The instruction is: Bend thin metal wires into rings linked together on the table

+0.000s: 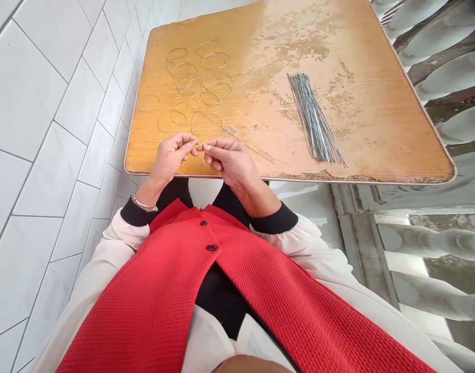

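Both hands meet fingertip to fingertip over the near edge of the table. My left hand (174, 154) is closed in a pinch on a thin metal wire (199, 144), of which only a short bit shows between the fingers. My right hand (231, 158) pinches the same wire from the other side, thumb against forefinger. Just beyond them lie several thin wire rings (206, 124), some overlapping. A single straight wire (255, 150) rests to the right of my right hand. Farther right is a bundle of straight grey wires (314, 119).
The wooden table (256, 98) has a worn, peeling top and a chipped front edge. A white tiled wall (51, 155) runs close along the left. White balusters (450, 72) stand along the right side.
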